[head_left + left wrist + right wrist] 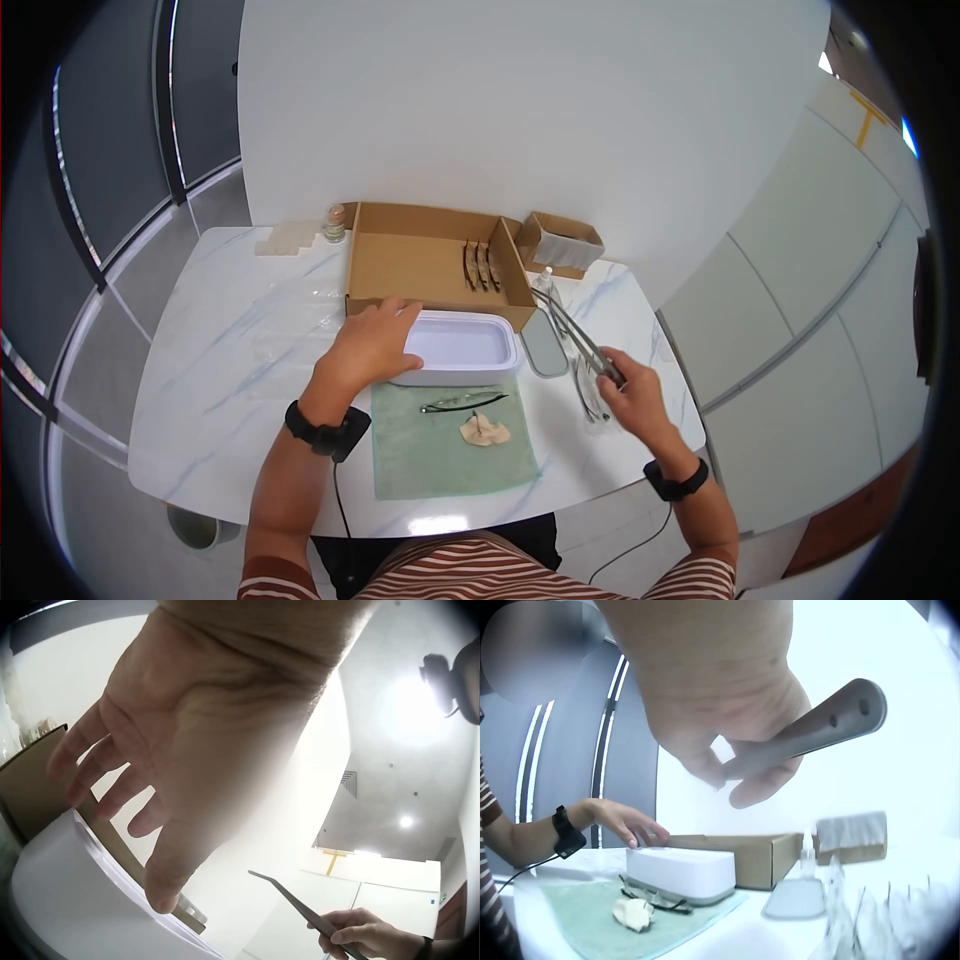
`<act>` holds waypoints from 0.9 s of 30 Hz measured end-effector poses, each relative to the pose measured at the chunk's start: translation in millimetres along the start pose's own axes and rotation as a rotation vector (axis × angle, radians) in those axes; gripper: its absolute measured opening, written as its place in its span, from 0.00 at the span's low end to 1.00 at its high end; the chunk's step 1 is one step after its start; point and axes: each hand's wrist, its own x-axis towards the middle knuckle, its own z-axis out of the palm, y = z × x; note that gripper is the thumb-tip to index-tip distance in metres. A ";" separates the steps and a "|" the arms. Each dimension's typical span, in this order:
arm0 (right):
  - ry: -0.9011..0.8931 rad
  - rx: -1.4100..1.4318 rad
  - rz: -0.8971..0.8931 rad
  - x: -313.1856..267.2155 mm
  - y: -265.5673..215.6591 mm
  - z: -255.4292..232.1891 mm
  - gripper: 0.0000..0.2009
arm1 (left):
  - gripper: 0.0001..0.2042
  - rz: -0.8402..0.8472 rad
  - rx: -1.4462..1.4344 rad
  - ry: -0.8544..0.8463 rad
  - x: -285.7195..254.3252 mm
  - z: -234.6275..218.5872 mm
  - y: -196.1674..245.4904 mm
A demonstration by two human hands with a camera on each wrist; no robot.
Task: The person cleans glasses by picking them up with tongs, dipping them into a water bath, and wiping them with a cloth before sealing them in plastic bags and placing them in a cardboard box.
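Note:
My left hand (370,345) spreads its fingers over the left end of a white oblong tub (462,378), a rounded plastic box with a pale lilac inside. In the left wrist view, the thumb (161,889) is right at the tub's rim. Off to the right, my right hand (635,395) grips long metal tweezers (575,330) by the riveted end, tips pointing away toward the cardboard tray. Eyeglasses (656,898) with a dark temple and a crumpled beige cloth (485,430) lie on a green cloth (420,470) in front of the tub.
An open cardboard tray (400,260) behind the tub holds three slim dark-brown curved items (482,268). To its right stand a small cardboard box (560,245), a nozzle bottle (808,859), a flat grey-green rounded panel (545,345) and plastic-wrapped items (592,392). A jar (334,224) stands back left.

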 end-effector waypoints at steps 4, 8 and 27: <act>-0.017 -0.124 0.122 -16.1 23.1 43.5 0.23 | 0.37 -0.010 0.004 -0.007 -0.2 -0.8 0.4; -0.018 -0.260 0.064 -10.9 42.9 80.1 0.22 | 0.37 -0.002 0.007 -0.006 -0.4 -0.1 0.3; 0.049 -0.162 -0.133 -2.9 1.9 95.4 0.15 | 0.25 0.085 0.113 0.224 -7.7 1.8 17.6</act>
